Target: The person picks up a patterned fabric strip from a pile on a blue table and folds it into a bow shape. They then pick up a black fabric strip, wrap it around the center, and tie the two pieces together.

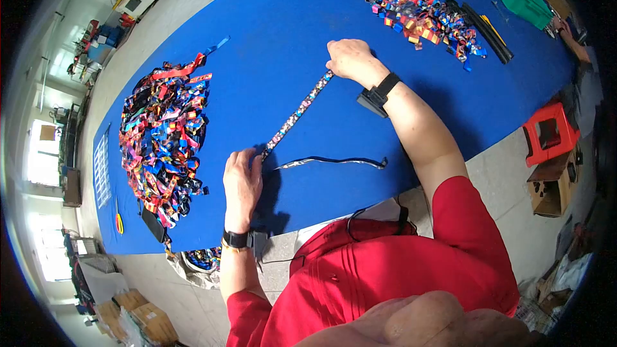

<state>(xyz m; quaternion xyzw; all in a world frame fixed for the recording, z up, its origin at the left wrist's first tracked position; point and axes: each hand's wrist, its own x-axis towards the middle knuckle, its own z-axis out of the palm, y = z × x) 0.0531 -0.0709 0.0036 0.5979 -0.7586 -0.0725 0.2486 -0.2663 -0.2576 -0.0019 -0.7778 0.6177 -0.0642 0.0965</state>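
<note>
Blue table below, left fingers and right fingers pinch 1 patterned strap at its 2 visible ends.

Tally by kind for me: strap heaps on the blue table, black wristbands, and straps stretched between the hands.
Left heap and right heap: 2
Left wristband and right wristband: 2
Patterned strap, left hand to right hand: 1
Total: 5

Blue table under two colourful heaps, one loose strap
</note>
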